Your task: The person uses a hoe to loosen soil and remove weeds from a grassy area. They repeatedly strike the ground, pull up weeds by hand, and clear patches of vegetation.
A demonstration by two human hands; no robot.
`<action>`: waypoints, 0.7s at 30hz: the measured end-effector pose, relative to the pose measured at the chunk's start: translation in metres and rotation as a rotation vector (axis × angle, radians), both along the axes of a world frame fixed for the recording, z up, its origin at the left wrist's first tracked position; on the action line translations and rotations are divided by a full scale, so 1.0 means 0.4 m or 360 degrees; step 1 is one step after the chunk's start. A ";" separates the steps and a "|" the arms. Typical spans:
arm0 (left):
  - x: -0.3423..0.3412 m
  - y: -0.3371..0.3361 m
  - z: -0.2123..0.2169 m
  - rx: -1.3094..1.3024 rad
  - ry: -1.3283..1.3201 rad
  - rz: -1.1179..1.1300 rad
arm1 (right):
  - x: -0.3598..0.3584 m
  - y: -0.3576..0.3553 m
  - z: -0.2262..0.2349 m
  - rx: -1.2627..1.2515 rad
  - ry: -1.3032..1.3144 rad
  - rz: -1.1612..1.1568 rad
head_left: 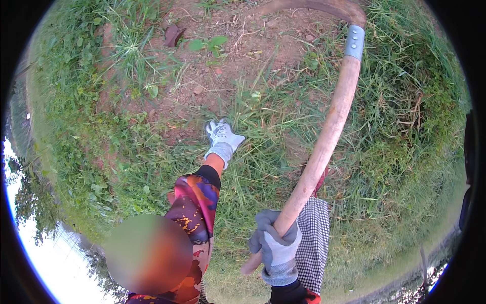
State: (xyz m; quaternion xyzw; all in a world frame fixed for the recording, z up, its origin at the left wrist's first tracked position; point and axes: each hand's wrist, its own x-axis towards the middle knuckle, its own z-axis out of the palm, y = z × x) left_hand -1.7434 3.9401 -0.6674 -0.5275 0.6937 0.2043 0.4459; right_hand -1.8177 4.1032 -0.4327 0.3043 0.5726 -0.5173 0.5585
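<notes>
My right hand [277, 245], in a grey and white glove, is wrapped round the lower part of a long wooden-handled tool [326, 134]. The handle rises to a riveted metal collar [355, 41], above which a curved wooden piece [324, 4] bends left along the top edge. Its working end is blurred and cannot be made out. My left hand [223, 139], also gloved, reaches down to the grass [263, 131] beside a bare soil patch [223, 71]. Its thumb stands apart from the fingers, and no held thing shows in it.
Tall green grass [405, 86] grows thickly on the right, with leafy weeds [101, 187] on the left. A small broad-leaved plant [210, 45] and a dry brown leaf [173, 35] are on the soil ahead. My checked trouser leg [312, 238] is beside the handle.
</notes>
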 end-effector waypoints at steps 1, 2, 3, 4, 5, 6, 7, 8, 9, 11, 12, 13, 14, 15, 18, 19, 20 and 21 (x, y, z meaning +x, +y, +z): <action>0.010 0.006 -0.015 -0.0014 0.0062 -0.0073 | 0.000 0.000 -0.002 -0.0007 -0.0003 -0.0021; 0.022 0.008 -0.035 0.0058 0.0155 0.0005 | 0.000 0.000 0.000 -0.0005 0.0004 -0.0042; 0.038 0.007 -0.055 0.0131 0.0248 0.0084 | 0.000 -0.001 0.000 -0.0001 0.0012 -0.0062; 0.056 -0.002 -0.063 0.0188 0.0331 0.0163 | 0.001 -0.004 0.002 -0.0022 0.0011 -0.0067; 0.072 -0.008 -0.071 0.0167 0.0340 0.0176 | 0.003 -0.007 0.003 -0.0042 0.0010 -0.0072; 0.089 -0.012 -0.079 0.0146 0.0349 0.0191 | 0.004 -0.012 0.004 -0.0061 0.0010 -0.0075; 0.089 -0.006 -0.075 0.0138 0.0364 0.0202 | 0.002 -0.010 0.003 -0.0047 -0.0014 -0.0064; 0.086 -0.004 -0.061 0.0233 0.0355 0.0304 | 0.000 -0.009 0.001 -0.0034 -0.0037 -0.0051; 0.098 0.018 -0.059 0.0236 0.0359 0.0364 | 0.000 -0.009 0.000 -0.0021 -0.0061 -0.0037; 0.147 0.075 -0.038 0.0212 0.0367 0.0490 | -0.001 -0.024 0.008 -0.0054 -0.0053 -0.0045; 0.165 0.129 -0.019 0.0346 0.0343 0.0540 | -0.004 -0.024 0.007 -0.0051 -0.0045 -0.0059; 0.180 0.214 0.003 0.0510 0.0324 0.0585 | -0.010 -0.014 0.002 -0.0007 -0.0016 -0.0059; 0.226 0.323 -0.006 0.0665 0.0184 0.0316 | -0.010 -0.012 -0.001 0.0021 0.0009 -0.0051; 0.237 0.419 0.016 0.0859 0.0213 0.0179 | -0.016 -0.001 -0.010 0.0069 0.0046 -0.0054; 0.615 0.683 -0.071 0.1062 0.0678 0.0487 | 0.018 -0.072 0.023 -0.0147 0.0021 0.0049; 0.596 0.697 -0.066 0.1101 0.0679 0.0467 | 0.018 -0.067 0.017 -0.0114 0.0049 0.0050; 0.562 0.698 -0.049 0.1143 0.0678 0.0432 | 0.012 -0.060 0.014 -0.0080 0.0080 0.0037; 0.525 0.691 -0.022 0.1182 0.0671 0.0397 | 0.005 -0.051 0.009 -0.0047 0.0105 0.0022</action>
